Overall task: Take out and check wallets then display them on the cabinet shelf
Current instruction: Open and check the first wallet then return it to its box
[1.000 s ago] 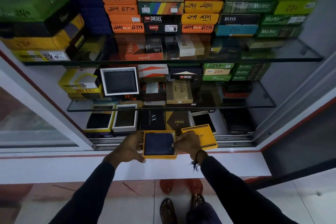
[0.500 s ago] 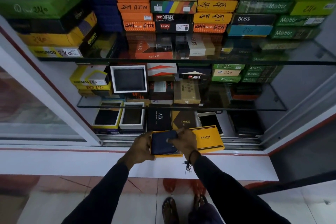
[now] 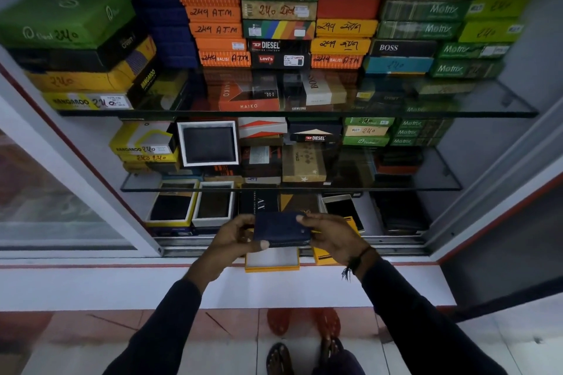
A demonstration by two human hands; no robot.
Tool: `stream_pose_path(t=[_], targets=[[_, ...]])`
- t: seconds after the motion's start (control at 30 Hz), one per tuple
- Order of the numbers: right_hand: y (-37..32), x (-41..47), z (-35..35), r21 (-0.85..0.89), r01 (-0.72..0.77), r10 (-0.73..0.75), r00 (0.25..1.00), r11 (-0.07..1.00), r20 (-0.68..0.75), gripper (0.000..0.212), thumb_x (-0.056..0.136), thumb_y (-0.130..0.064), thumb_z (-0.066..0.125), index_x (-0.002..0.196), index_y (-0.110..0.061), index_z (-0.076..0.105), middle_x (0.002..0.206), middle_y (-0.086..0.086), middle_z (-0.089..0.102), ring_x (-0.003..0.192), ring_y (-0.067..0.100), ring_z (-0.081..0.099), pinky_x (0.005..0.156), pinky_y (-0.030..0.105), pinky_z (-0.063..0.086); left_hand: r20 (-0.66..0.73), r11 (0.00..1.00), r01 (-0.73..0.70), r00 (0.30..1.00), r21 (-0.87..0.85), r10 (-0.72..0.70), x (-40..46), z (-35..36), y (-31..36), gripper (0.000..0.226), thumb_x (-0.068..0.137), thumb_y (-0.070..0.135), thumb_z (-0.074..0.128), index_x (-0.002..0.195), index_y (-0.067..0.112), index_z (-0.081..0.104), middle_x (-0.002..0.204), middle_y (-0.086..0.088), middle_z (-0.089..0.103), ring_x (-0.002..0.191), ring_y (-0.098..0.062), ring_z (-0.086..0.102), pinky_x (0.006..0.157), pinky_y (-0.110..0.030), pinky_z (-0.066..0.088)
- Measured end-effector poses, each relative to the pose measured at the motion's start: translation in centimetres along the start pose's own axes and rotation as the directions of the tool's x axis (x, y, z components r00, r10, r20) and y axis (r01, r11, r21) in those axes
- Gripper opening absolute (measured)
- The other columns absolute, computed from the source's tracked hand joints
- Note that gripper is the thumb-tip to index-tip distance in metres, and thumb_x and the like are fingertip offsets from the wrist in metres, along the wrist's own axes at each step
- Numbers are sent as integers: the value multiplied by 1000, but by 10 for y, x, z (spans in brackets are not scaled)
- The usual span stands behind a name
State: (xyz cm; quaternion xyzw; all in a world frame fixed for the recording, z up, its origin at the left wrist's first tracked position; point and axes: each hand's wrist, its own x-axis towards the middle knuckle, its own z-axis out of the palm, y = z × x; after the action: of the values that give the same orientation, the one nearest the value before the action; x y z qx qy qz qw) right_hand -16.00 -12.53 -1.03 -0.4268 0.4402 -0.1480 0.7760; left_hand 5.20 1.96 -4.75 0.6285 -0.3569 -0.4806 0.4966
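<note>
A dark blue wallet (image 3: 281, 228) is held up between both hands, just above its open yellow box (image 3: 272, 262), which lies on the white ledge with its pale inside showing. My left hand (image 3: 233, 236) grips the wallet's left end, thumb on the lower edge. My right hand (image 3: 330, 236) pinches the right end. The yellow box lid (image 3: 320, 255) lies under my right hand, mostly hidden. Behind the hands, the cabinet's bottom shelf holds open boxes with dark wallets (image 3: 173, 207).
Glass shelves (image 3: 487, 114) above carry stacks of closed wallet boxes in green, orange, yellow and black. A white-framed open box (image 3: 209, 143) leans on the middle shelf. The sliding door frame (image 3: 91, 179) stands at left. My feet in sandals (image 3: 278, 358) are below the ledge.
The wallet was lying in the yellow box; my right hand reached in and both hands have lifted it out. The box now sits empty on the ledge.
</note>
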Motion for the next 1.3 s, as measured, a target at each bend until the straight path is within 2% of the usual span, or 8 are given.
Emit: stream_pose_path(t=[0.13,0.27,0.4,0.57,0.8,0.97,1.23,1.3], targets=[[18,0,-7,240,-130,91,982,962,166,47,92,-38,64,128,-9,62,127,17,67,122,34,61,105,45,48,48,943,55,998,-328,-41,-2,17,1,42,79,28,72,114,6,63,103,-15,64,83,-21,64,72,-32,49],[32,1,10,230,-173,85,933,958,350,41,91,-14,65,130,-3,61,127,15,67,119,28,65,103,38,53,97,859,122,992,-497,-85,-2,37,2,42,90,35,54,114,3,63,92,-13,69,74,-18,60,69,-29,48],[26,-1,10,161,-38,-9,960,986,279,21,84,-4,70,104,-10,74,99,9,70,82,14,67,79,24,58,86,833,105,994,-544,-69,0,34,-5,52,97,43,47,124,1,62,93,-15,68,77,-19,59,72,-31,47],[7,-11,-17,143,42,-68,980,989,188,25,81,9,66,100,-8,65,104,16,72,84,23,73,74,32,60,-47,812,43,995,-583,-86,-4,16,-28,36,86,41,69,109,14,71,94,-10,67,77,-17,62,68,-27,52],[1,-48,14,-99,278,-279,960,955,4,44,69,11,81,95,-6,50,87,26,76,76,32,76,63,35,60,-227,877,-36,970,-479,-84,-14,43,-37,48,53,47,98,78,25,64,76,3,62,69,-13,54,68,-31,41],[37,-50,80,-615,438,-593,803,655,-59,39,69,-2,77,66,-24,45,60,4,61,55,7,59,51,21,46,-186,782,-31,977,-622,-109,-12,79,-31,36,91,40,69,107,8,62,99,-19,64,95,-25,65,77,-36,54],[30,-46,72,-759,432,-661,750,486,4,37,73,-5,68,70,-29,39,58,-9,50,50,1,48,44,9,32,-110,715,43,980,-698,-167,-8,73,-47,45,103,36,50,132,3,61,133,-19,66,128,-32,59,113,-48,43],[13,-45,50,-701,414,-603,797,580,-28,39,73,0,71,73,-26,41,62,-8,52,57,3,53,50,11,39,-191,738,-18,970,-675,-151,-4,65,-45,29,92,26,65,112,6,70,119,-16,72,111,-29,68,94,-40,59]])
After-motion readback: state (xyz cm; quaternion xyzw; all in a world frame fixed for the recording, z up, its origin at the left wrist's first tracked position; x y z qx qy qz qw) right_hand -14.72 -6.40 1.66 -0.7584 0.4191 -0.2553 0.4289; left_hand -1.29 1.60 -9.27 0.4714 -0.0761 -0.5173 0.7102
